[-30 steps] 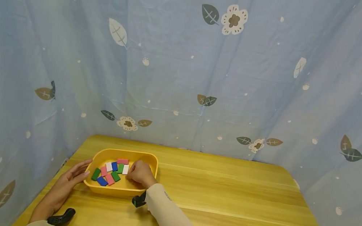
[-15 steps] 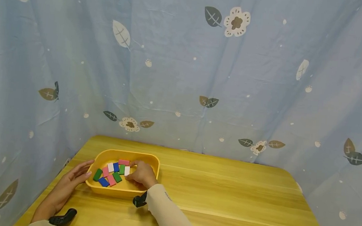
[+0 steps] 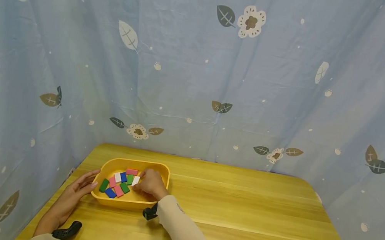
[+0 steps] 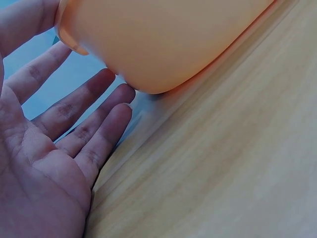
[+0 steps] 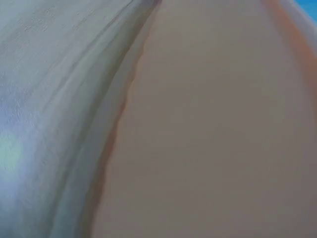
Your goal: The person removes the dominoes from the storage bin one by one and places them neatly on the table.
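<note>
"Hands first?"

"I'm seeing the left hand (image 3: 70, 196) resting against a round-cornered yellow tray (image 3: 125, 203), fingers nearly straight; the right hand (image 3: 151, 183) is pinching a white block (image 3: 136, 180) inside it."

"Around them?"

"Flat oblong blocks (image 3: 118, 191) in pink, blue, green and white are lying in there too. Streaked wood grain is covering the table (image 3: 256, 219); a printed curtain (image 3: 189, 77) is hanging behind."

"Wrist views?"

"The left is showing me fingertips (image 4: 124, 93) by the tray's curved outer wall, hidden from the head camera; the right is giving me mostly blur."
</note>
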Demonstrator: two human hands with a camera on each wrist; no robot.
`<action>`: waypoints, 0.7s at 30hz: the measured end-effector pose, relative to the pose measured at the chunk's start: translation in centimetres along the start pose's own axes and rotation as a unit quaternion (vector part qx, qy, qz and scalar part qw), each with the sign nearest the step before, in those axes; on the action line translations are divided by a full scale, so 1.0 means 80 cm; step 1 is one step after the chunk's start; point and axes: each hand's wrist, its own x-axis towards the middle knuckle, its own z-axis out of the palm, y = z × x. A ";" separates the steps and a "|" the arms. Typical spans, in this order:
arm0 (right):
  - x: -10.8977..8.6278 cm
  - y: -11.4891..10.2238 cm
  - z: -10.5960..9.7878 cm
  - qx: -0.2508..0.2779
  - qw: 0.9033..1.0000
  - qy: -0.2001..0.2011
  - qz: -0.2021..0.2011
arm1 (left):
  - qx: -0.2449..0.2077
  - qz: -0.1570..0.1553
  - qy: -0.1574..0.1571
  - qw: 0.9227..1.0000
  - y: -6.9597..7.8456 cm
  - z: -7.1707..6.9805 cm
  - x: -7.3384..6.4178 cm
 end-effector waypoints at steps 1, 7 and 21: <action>-0.001 -0.001 -0.003 0.004 1.000 -0.003 -0.006 | -0.001 -0.001 -0.001 1.000 0.000 0.000 0.000; -0.005 -0.005 -0.026 0.039 0.998 -0.026 -0.041 | 0.004 -0.010 0.002 1.000 0.000 0.000 0.000; -0.011 0.000 -0.078 0.037 0.992 -0.056 -0.107 | 0.005 -0.002 -0.006 1.000 -0.001 -0.002 0.003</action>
